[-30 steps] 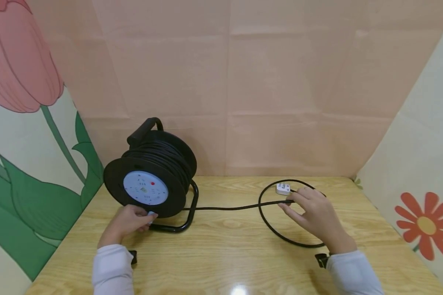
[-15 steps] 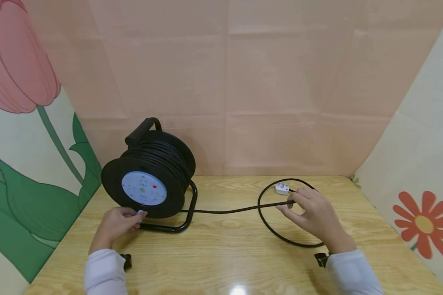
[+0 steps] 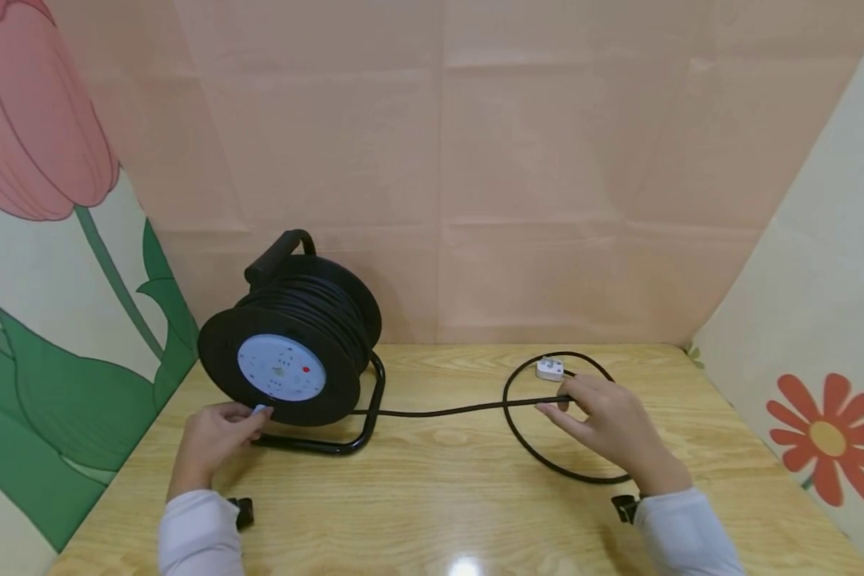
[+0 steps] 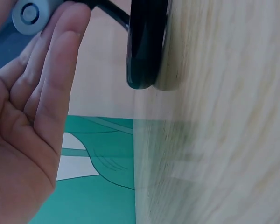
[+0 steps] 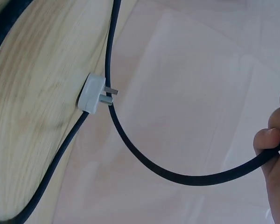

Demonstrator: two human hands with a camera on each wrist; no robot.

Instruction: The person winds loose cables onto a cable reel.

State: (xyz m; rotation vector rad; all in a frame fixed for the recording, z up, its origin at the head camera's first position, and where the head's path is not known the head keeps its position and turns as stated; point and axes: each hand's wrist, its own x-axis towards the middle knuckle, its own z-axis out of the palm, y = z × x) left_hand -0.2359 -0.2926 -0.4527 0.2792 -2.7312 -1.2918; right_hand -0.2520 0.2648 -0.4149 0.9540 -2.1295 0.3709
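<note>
Head view: cable reel point(image 3: 291, 352) stands far left on table point(image 3: 439, 488). Left hand point(image 3: 212, 436) pinches its grey crank knob point(image 3: 262, 410). Cable point(image 3: 439, 411) runs left to right; right hand point(image 3: 608, 428) pinches it near white plug point(image 3: 550, 368).

Left wrist: fingers point(image 4: 51, 93) curl round knob.

Right wrist: fingertips point(image 5: 270, 140) grip cable; plug lies farther.

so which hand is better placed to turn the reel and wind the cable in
Left. The left hand already pinches the small knob on the reel face, while the right hand holds the cable out by the plug.
</note>
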